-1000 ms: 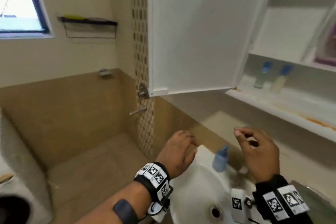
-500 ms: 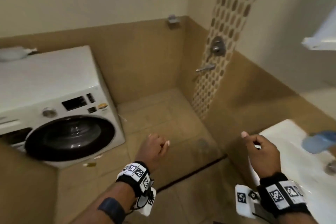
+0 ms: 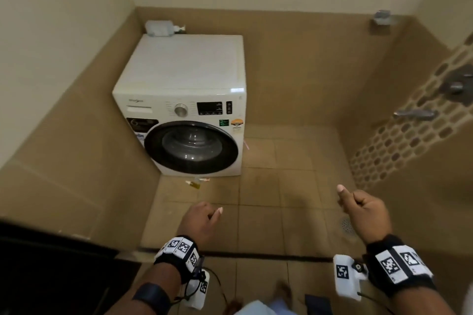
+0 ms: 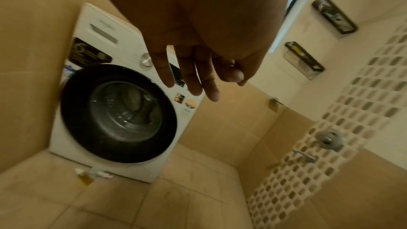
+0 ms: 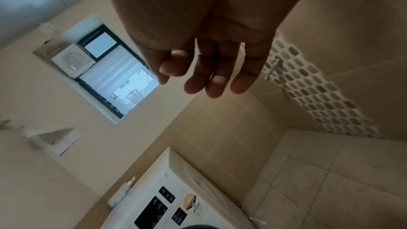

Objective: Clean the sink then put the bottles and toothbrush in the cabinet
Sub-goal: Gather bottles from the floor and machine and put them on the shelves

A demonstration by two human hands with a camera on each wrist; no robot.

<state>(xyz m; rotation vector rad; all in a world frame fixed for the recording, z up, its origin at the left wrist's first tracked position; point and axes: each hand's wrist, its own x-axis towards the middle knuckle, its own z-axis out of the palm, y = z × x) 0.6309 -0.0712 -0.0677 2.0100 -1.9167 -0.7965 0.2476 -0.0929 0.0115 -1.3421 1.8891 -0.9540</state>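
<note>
The sink, the cabinet, the bottles and the toothbrush are out of every view. My left hand (image 3: 204,220) hangs in the air over the tiled floor, fingers loosely bent, holding nothing; in the left wrist view its fingers (image 4: 193,79) hang relaxed in front of the washing machine. My right hand (image 3: 358,207) floats to the right at about the same height, fingers loosely curled with the thumb up, also holding nothing. The right wrist view shows its fingers (image 5: 209,77) relaxed and apart from any object.
A white front-loading washing machine (image 3: 189,100) stands in the far left corner with a pale pouch (image 3: 160,28) on its top. Small litter (image 3: 195,183) lies on the floor before it. A shower tap (image 3: 414,113) juts from the patterned right wall. A floor drain (image 3: 346,224) sits below my right hand.
The view has swung left, away from the sink and open cabinet, to the washing machine corner. Both hands came off the sink area and now hang free over the floor.
</note>
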